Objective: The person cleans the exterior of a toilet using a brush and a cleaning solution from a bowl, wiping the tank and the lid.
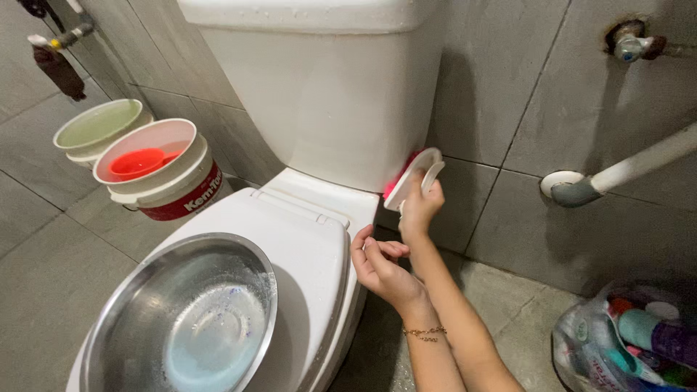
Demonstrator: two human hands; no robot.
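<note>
**A:** Two hands in view, both the person's own, forearms coming up from the bottom edge and crossing. Which is doing what?

**B:** Right hand (420, 207) is raised, fingers clenched round a white-handled scrub brush (414, 178) with pink bristles, pressed against the lower side of the toilet tank (319, 94), near the wall tiles. Left hand (379, 265) sits lower, loosely curled, holding nothing, fingertips touching the edge of the closed toilet lid (290, 239). Thin bracelet (425, 332) on that wrist.

**A:** Counts?

**B:** One brush. One steel bowl (181, 319) on the lid, some water in it. Two buckets on the floor at left: one white bucket (170, 181) with a red scoop (138, 162) inside, one pale green bucket (98, 127) just behind, touching it. One white pipe (639, 165) entering the wall at right. One plastic bag of bottles (632, 341) at bottom right; bottle count can't be told.
</note>
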